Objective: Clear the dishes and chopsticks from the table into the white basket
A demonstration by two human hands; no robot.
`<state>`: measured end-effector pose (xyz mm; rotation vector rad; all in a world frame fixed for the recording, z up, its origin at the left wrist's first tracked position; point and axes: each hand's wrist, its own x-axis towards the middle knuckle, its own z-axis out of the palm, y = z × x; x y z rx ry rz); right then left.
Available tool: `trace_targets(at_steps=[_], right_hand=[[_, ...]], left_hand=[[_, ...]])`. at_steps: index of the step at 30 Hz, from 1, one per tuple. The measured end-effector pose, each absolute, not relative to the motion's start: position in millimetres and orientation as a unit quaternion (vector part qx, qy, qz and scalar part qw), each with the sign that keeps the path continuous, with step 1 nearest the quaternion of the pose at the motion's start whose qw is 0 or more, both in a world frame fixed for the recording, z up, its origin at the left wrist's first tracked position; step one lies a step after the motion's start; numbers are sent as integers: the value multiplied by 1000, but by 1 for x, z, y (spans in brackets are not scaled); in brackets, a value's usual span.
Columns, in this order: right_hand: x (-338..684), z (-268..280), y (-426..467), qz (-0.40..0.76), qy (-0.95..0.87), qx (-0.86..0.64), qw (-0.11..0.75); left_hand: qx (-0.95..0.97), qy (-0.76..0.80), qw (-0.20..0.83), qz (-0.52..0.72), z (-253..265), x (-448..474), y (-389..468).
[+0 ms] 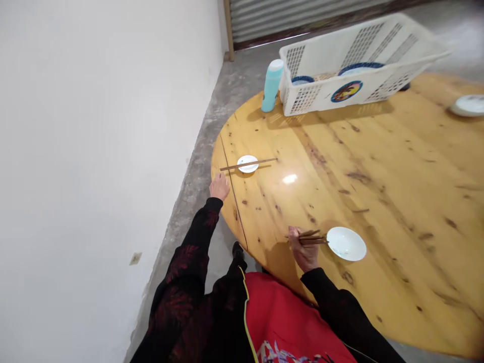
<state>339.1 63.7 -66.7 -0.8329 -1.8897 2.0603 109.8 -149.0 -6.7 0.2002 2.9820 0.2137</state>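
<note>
My right hand [303, 250] is closed around a bundle of brown wooden chopsticks [310, 238], held just above the table. Their tips point toward a white bowl [347, 244] at its right. At the table's left edge, my left hand [220, 187] has its fingers curled in, with no object visible in it. Close above its knuckles is the end of a pair of chopsticks [262, 162], which lies across a small white dish [248, 168]. I cannot make out whether the fingers touch that end.
The round wooden table [378, 201] bears a white plastic basket [321, 103] with blue-rimmed dishes [361, 68] inside. Beside it stands a light-blue bottle [272, 85]. More white dishware [470, 105] sits at the far right. A white wall [94, 126] runs along the left.
</note>
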Motion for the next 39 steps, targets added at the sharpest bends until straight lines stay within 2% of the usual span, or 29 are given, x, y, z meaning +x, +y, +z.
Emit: trace_targets(at_steps=[3, 6, 14, 16, 22, 25, 29, 33, 39], right_hand=[[332, -67, 55, 633, -688, -304, 181], [326, -68, 47, 617, -678, -336, 217], [301, -50, 29, 723, -515, -409, 214], [287, -46, 30, 747, -465, -430, 202], [248, -36, 39, 787, -430, -409, 168], [247, -34, 48, 763, -477, -414, 137], [259, -37, 64, 738, -527, -387, 169], [268, -38, 76, 770, -473, -390, 178], [276, -39, 77, 758, -534, -325, 186]], left_hand=[[109, 989, 84, 45, -14, 67, -150], [150, 983, 99, 16, -26, 37, -147], [201, 966, 162, -6, -42, 28, -143], [224, 956, 186, 37, -43, 53, -140], [326, 797, 366, 353, -55, 170, -111], [318, 771, 377, 403, -63, 212, -89], [339, 816, 338, 324, -65, 237, -64], [336, 863, 309, 217, -62, 239, -48], [341, 865, 293, 224, -73, 231, -33]])
